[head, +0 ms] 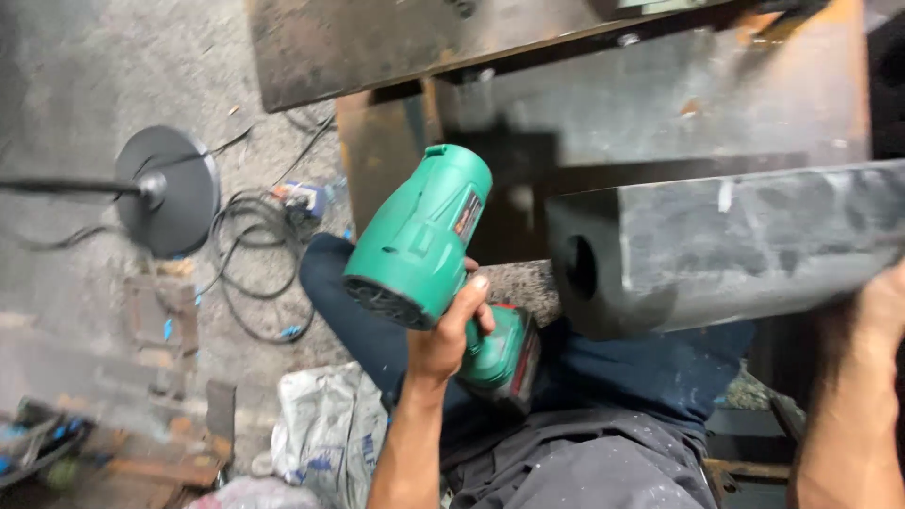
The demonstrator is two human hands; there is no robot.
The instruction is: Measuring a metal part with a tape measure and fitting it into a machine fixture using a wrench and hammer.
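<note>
A green cordless power tool (421, 240) is gripped by the left hand (452, 330), whose fingers are wrapped tightly around the handle just below the motor housing. The vented rear end of the tool is turned toward the camera, while its nose is pointed up and away from the hand, toward a grey steel block (726, 250). The battery pack (504, 353), green with a red edge, is seen directly beneath the closed fingers, close above the lap.

The right hand (881, 306) is pressed against the lower right end of the steel block, at the frame's edge; only part of it is visible, so how far the fingers are curled cannot be told. The block is thus found between the two hands, nearer to the right one, with a round hole (580, 267) in the end face that is turned toward the left hand. The tool's nose is set just beside that end, above and to the left of the hole.

Well off to the left of the left hand, a dark round base on a pole (170, 193) and a tangle of black cable (250, 250) are seen on the concrete floor. A crumpled white sack (325, 429) is found just beside the left forearm.
</note>
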